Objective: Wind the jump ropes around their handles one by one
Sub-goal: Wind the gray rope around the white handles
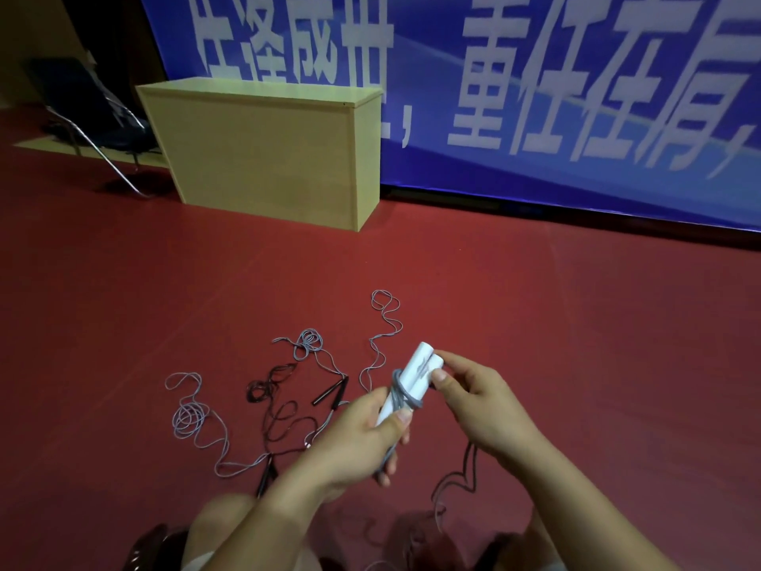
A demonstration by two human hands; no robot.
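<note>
Two white jump-rope handles (418,370) lie side by side above the red floor, with a few turns of grey rope (401,395) wound round their middle. My left hand (362,436) grips their lower end, thumb on the wound rope. My right hand (473,401) pinches their upper end. The grey rope's free length (376,352) trails away over the floor. Other ropes lie loose on the left: a grey one (189,418), a dark one (271,389) and black handles (331,391).
A light wooden box (271,154) stands on the floor behind the ropes. A blue banner (535,96) with white characters covers the back wall. A metal-framed chair (90,117) is at far left. My knees show at the bottom edge.
</note>
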